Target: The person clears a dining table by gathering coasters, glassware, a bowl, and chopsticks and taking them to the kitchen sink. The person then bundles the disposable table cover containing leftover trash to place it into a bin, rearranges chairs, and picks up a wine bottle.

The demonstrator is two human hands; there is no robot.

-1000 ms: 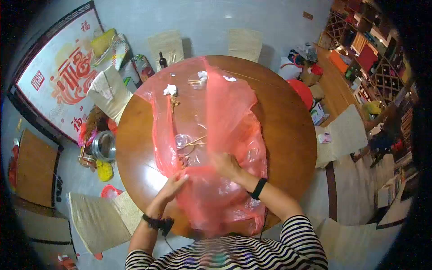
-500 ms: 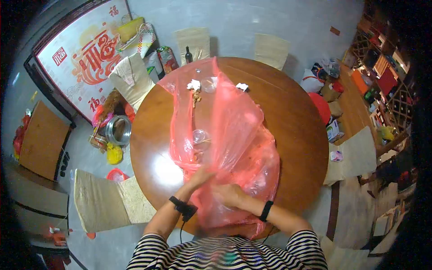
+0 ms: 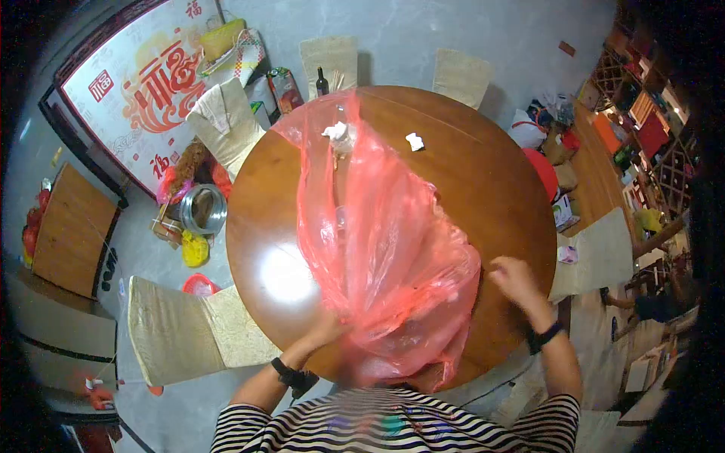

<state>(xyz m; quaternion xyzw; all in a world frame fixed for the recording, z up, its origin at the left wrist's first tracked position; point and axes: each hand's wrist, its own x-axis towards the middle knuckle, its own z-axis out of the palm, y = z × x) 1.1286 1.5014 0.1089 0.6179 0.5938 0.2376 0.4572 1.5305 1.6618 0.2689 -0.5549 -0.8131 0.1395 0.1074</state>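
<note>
A thin red plastic sheet (image 3: pixel 385 219) lies bunched in long folds over the round wooden table (image 3: pixel 506 196). My left hand (image 3: pixel 331 326) is closed on the gathered near-left part of the sheet; its fingertips are partly lost in the folds. To the right of the sheet's edge, my right hand (image 3: pixel 516 281) hovers over the wood, fingers curled, with nothing visible in them. Under the far part of the sheet a clear cup (image 3: pixel 342 140) shows faintly. A crumpled white tissue (image 3: pixel 334 131) is close to that cup, and another tissue (image 3: pixel 414 142) rests on bare wood.
Fabric-covered chairs stand around the table, one near left (image 3: pixel 170 332) and one at right (image 3: pixel 596 257). A dark bottle (image 3: pixel 322 81) stands beyond the far edge. On the floor at left are a large metal pot (image 3: pixel 204 210) and a yellow bag (image 3: pixel 195 249).
My right hand has let go of the sheet and moved right, past its edge. My left hand has moved slightly down, still gripping. The sheet is gathered more, covering the near cup.
</note>
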